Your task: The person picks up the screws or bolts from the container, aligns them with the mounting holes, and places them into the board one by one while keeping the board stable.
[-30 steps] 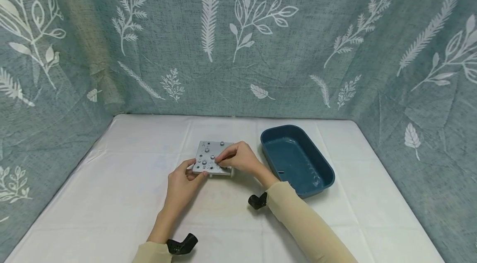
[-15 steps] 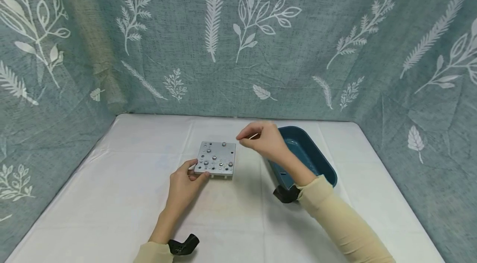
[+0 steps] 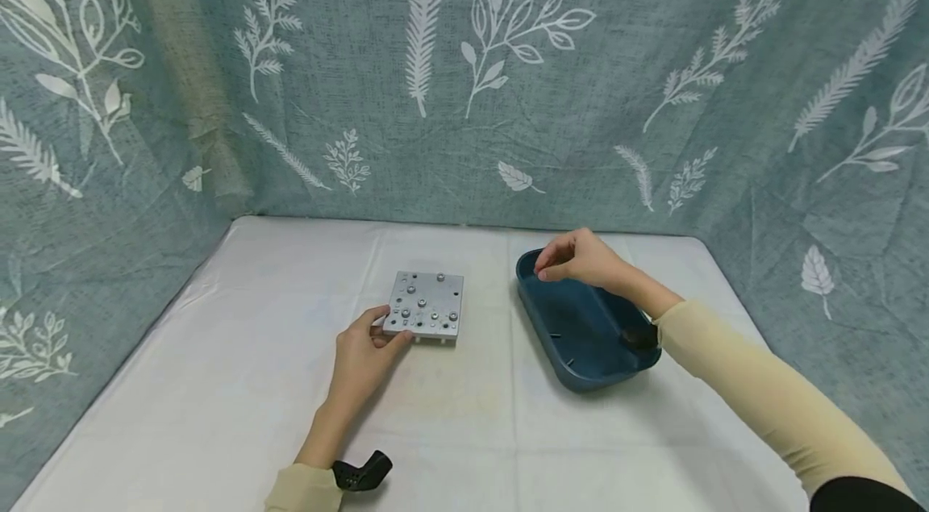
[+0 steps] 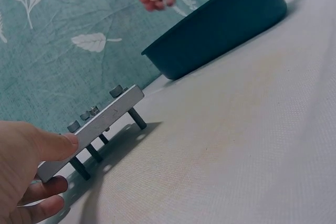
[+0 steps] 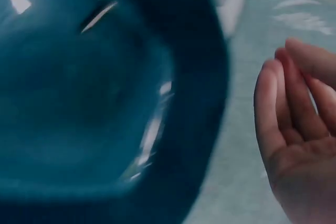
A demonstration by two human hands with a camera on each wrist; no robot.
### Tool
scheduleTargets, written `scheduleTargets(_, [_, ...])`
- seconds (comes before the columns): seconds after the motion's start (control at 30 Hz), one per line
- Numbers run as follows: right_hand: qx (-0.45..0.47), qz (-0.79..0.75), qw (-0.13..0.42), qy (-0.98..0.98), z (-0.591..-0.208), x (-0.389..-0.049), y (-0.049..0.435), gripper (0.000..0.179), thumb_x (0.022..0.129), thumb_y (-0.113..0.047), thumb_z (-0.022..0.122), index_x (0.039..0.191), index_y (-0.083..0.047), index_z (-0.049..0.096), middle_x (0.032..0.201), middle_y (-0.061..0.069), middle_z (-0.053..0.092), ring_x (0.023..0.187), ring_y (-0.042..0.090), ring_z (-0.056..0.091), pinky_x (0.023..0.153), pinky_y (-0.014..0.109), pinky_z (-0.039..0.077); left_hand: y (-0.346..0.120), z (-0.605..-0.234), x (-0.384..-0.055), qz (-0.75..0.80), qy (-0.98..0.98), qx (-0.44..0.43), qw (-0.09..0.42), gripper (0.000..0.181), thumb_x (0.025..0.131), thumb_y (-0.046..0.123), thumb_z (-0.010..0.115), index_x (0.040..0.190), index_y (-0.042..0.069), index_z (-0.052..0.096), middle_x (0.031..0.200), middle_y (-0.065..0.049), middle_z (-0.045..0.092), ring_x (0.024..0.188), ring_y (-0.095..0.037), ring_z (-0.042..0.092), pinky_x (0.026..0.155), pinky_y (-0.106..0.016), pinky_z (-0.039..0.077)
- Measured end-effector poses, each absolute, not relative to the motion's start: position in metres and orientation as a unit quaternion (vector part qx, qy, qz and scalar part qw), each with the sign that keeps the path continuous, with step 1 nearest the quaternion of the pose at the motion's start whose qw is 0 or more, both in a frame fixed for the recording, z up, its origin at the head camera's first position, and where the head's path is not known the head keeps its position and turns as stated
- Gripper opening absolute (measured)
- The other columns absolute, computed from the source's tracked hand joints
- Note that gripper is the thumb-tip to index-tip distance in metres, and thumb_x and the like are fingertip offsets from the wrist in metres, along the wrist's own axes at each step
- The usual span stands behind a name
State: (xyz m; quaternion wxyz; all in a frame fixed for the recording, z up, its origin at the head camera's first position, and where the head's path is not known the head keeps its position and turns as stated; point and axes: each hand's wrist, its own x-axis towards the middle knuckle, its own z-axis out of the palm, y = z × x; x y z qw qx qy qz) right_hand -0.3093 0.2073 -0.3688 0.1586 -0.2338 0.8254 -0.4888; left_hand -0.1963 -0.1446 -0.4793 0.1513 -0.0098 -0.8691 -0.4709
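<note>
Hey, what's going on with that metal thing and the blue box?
Someone's left hand grips the near left corner of a metal plate with bolts stuck through it. Their right hand is up over the far end of the blue tray; I can't see it holding anything. A few small thin pieces lie in the tray.

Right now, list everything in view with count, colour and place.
Metal plate: 1, silver, left of the tray
Screws: about six, grey, in plate
Tray: 1, dark blue, right half of cloth
Small pieces: at least two, metallic, inside tray
Cloth: 1, white, under plate and tray
Curtain: 1, teal, behind
Partial object: 1, black, bottom right
Sleeves: 2, cream, forearms
Wrist devices: 2, black, wrists
Left grip: 1, bare, holding plate corner
Right grip: 1, bare, near tray's far end
</note>
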Motion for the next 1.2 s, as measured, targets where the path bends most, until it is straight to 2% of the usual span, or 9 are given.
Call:
scheduleTargets(0.1, [-0.228,-0.483,0.199,0.822,-0.38,-0.315,0.216,0.016,0.084,-0.005,0.078,0.098,0.002,0.073,0.095,0.015,0.072,0.095,0.046,0.063,0.084,0.058,0.049,-0.144,-0.479,-0.196,-0.47,-0.87,-0.009,0.149,0.058,0.083,0.016,0.082,0.13,-0.007,0.056,0.098,-0.02,0.07,0.08,-0.024,0.07,0.067,-0.031,0.056])
scheduleTargets(0.17, [-0.225,-0.478,0.222,0.82,-0.389,-0.317,0.22,0.016,0.083,-0.005,0.079,0.097,0.001,0.073,0.094,0.014,0.072,0.094,0.045,0.064,0.083,0.058,0.05,-0.144,-0.479,-0.196,-0.471,-0.869,-0.007,0.148,0.058,0.083,0.015,0.082,0.129,-0.007,0.056,0.098,-0.02,0.07,0.08,-0.024,0.07,0.067,-0.031,0.057])
scheduleTargets(0.37, [-0.259,-0.45,0.302,0.799,-0.407,-0.319,0.226,0.019,0.083,0.001,0.077,0.101,0.004,0.072,0.098,0.017,0.072,0.091,0.032,0.069,0.08,0.046,0.055,-0.142,-0.477,-0.194,-0.478,-0.867,-0.005,0.138,0.058,0.083,0.016,0.082,0.129,-0.007,0.056,0.097,-0.02,0.07,0.08,-0.024,0.07,0.068,-0.032,0.057])
scheduleTargets(0.5, [-0.276,-0.453,0.332,0.78,-0.415,-0.321,0.226,0.019,0.081,0.009,0.074,0.1,0.008,0.07,0.096,0.02,0.071,0.089,0.03,0.069,0.079,0.042,0.056,-0.141,-0.475,-0.193,-0.48,-0.867,-0.002,0.135,0.058,0.083,0.016,0.082,0.129,-0.007,0.056,0.098,-0.019,0.07,0.081,-0.024,0.07,0.069,-0.031,0.057])
scheduleTargets(0.8, [-0.273,-0.447,0.364,0.77,-0.426,-0.323,0.223,0.018,0.077,0.013,0.075,0.094,0.011,0.066,0.088,0.022,0.07,0.083,0.029,0.07,0.076,0.041,0.057,-0.142,-0.473,-0.194,-0.48,-0.867,0.002,0.135,0.058,0.083,0.015,0.082,0.13,-0.007,0.056,0.098,-0.019,0.07,0.081,-0.024,0.07,0.068,-0.031,0.057])
scheduleTargets(1.2, [-0.291,-0.426,0.368,0.774,-0.434,-0.323,0.217,0.016,0.075,0.019,0.072,0.085,0.008,0.065,0.076,0.014,0.07,0.075,0.032,0.07,0.07,0.043,0.058,-0.143,-0.474,-0.194,-0.481,-0.866,0.001,0.135,0.058,0.083,0.017,0.082,0.13,-0.006,0.056,0.099,-0.019,0.07,0.08,-0.024,0.07,0.067,-0.032,0.056])
